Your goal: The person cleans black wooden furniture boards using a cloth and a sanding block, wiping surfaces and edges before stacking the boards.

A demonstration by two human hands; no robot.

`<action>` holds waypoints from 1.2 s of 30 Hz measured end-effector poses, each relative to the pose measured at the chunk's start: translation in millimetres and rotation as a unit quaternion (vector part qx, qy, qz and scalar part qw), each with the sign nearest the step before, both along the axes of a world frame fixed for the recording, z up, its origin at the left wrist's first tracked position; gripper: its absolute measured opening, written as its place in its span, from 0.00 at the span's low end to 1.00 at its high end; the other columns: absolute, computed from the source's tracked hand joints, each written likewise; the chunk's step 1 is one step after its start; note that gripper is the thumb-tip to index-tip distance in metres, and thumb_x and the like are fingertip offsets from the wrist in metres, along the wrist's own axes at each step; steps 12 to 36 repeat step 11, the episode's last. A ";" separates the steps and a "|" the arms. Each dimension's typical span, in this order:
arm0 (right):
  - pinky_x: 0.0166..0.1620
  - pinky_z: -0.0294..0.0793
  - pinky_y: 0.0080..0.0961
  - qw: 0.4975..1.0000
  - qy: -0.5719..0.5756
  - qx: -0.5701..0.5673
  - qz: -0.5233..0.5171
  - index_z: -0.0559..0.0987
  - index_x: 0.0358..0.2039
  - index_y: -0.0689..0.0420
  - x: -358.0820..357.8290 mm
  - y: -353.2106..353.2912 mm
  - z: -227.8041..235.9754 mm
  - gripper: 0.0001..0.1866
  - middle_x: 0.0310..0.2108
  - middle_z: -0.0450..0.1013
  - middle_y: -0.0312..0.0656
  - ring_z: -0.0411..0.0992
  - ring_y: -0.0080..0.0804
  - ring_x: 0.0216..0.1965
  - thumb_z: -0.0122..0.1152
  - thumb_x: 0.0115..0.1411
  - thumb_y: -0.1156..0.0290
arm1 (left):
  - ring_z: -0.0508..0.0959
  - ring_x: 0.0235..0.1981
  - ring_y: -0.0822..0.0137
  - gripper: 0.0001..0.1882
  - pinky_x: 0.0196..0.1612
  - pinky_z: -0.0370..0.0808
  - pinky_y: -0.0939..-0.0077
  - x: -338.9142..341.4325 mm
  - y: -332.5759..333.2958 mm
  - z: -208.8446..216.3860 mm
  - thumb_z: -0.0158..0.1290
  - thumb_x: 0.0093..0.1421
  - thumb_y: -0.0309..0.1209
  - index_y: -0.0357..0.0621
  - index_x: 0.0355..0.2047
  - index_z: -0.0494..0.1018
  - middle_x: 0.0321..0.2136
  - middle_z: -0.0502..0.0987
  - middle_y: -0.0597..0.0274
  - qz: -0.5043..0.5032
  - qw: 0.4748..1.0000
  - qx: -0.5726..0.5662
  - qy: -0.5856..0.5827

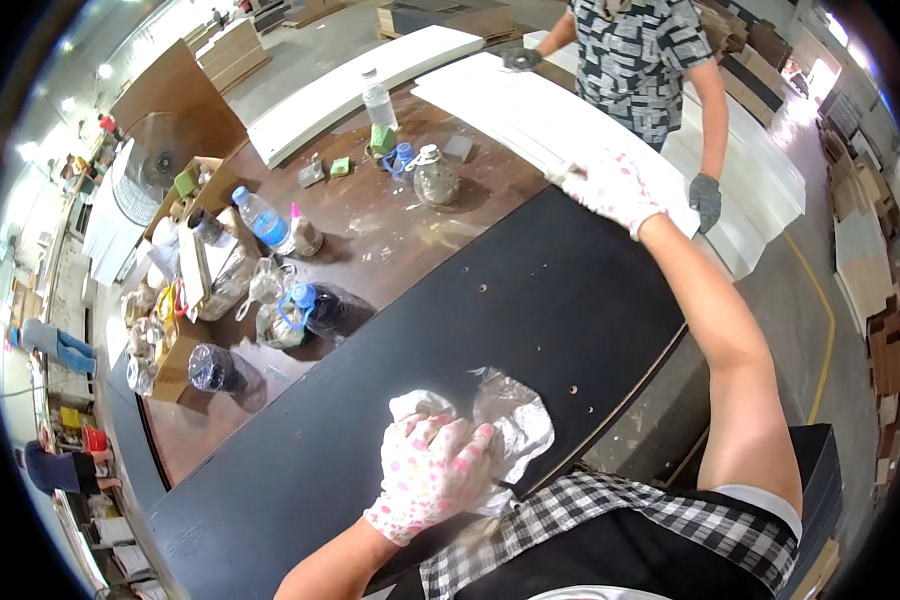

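Observation:
My left hand (432, 472), in a white glove with pink dots, is closed on a crumpled white cloth (515, 425). It presses the cloth onto a long black board (450, 320) in front of me. My right arm reaches far out to the right. The right hand (615, 190), gloved alike, is closed at the near edge of a long white panel (530, 110), beside the black board's far end; its fingertips blend into the white. A co-worker across from me has dark grey gloves (705, 203) on this panel, one at each end.
On the brown tabletop (390, 230) stand a water bottle (262, 218), a jar (435, 178), a dark bottle with a blue cap (320, 308) and green sponges. A cluttered cardboard box (185, 350) and a fan (148, 170) are at the left. More white panels (760, 190) lie behind the co-worker.

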State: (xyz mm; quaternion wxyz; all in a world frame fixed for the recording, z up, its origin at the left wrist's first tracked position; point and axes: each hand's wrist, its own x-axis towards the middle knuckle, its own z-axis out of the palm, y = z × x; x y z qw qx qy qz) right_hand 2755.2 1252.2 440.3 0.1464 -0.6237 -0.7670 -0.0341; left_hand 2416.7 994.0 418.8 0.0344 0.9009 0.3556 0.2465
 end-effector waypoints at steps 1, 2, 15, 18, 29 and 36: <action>0.42 0.77 0.38 0.999 -0.014 0.015 0.038 0.83 0.37 0.52 -21.9 -7.9 -0.5 0.15 0.34 0.80 0.46 0.79 0.43 0.38 0.56 0.58 0.57 | 0.78 0.38 0.60 0.19 0.40 0.71 0.58 -0.1 -0.6 1.1 0.61 0.46 0.36 0.48 0.40 0.79 0.36 0.78 0.62 0.005 1.000 0.005 0.003; 0.40 0.78 0.38 0.995 -0.036 0.022 0.091 0.83 0.36 0.51 -46.0 -19.5 2.8 0.14 0.33 0.80 0.45 0.80 0.43 0.37 0.54 0.58 0.59 | 0.78 0.38 0.60 0.18 0.39 0.72 0.59 -0.6 -2.0 2.2 0.61 0.46 0.36 0.48 0.39 0.80 0.36 0.78 0.62 0.010 1.000 0.009 0.008; 0.39 0.79 0.45 0.930 -0.042 -0.033 0.364 0.81 0.40 0.40 -250.8 -102.4 0.5 0.11 0.31 0.77 0.46 0.80 0.48 0.36 0.56 0.57 0.58 | 0.77 0.38 0.58 0.20 0.36 0.72 0.58 -7.9 -4.4 -1.9 0.61 0.47 0.36 0.46 0.42 0.80 0.37 0.77 0.61 -0.005 1.000 -0.025 -0.009; 0.39 0.79 0.45 0.930 -0.042 -0.033 0.364 0.81 0.40 0.40 -250.8 -102.4 0.5 0.11 0.31 0.77 0.46 0.80 0.48 0.36 0.56 0.57 0.58 | 0.77 0.38 0.58 0.20 0.36 0.72 0.58 -7.9 -4.4 -1.9 0.61 0.47 0.36 0.46 0.42 0.80 0.37 0.77 0.61 -0.005 1.000 -0.025 -0.009; 0.39 0.79 0.45 0.930 -0.042 -0.033 0.364 0.81 0.40 0.40 -250.8 -102.4 0.5 0.11 0.31 0.77 0.46 0.80 0.48 0.36 0.56 0.57 0.58 | 0.77 0.38 0.58 0.20 0.36 0.72 0.58 -7.9 -4.4 -1.9 0.61 0.47 0.36 0.46 0.42 0.80 0.37 0.77 0.61 -0.005 1.000 -0.025 -0.009; 0.39 0.79 0.45 0.930 -0.042 -0.033 0.364 0.81 0.40 0.40 -250.8 -102.4 0.5 0.11 0.31 0.77 0.46 0.80 0.48 0.36 0.56 0.57 0.58 | 0.77 0.38 0.58 0.20 0.36 0.72 0.58 -7.9 -4.4 -1.9 0.61 0.47 0.36 0.46 0.42 0.80 0.37 0.77 0.61 -0.005 1.000 -0.025 -0.009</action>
